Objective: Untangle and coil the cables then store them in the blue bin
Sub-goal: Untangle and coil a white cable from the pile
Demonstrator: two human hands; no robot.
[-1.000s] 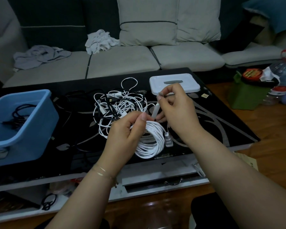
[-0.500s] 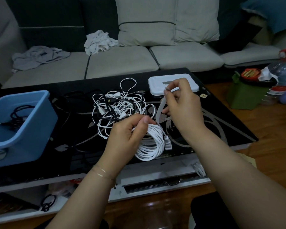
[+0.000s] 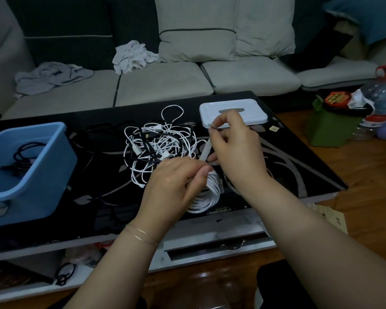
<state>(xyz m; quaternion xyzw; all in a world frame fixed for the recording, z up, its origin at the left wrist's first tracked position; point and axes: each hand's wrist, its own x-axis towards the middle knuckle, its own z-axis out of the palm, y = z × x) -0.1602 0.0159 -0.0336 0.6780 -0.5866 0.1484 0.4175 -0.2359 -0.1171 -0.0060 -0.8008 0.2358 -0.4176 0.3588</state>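
Observation:
My left hand (image 3: 176, 186) grips a coiled white cable (image 3: 206, 195) just above the black table's front edge. My right hand (image 3: 234, 148) pinches the upper end of a pale strap (image 3: 204, 152) that runs down to the coil. Behind the hands lies a tangle of white and black cables (image 3: 158, 146). The blue bin (image 3: 29, 175) stands at the table's left, with a black cable (image 3: 22, 159) inside it.
A white tray (image 3: 232, 112) lies at the table's far right. More black cables (image 3: 94, 134) lie between bin and tangle. A sofa with crumpled cloths is behind. A green bag (image 3: 330, 128) and bottle sit on the floor to the right.
My right hand has lifted away from the coil, drawing the pale strap up and taut. My left hand keeps its grip on the coil.

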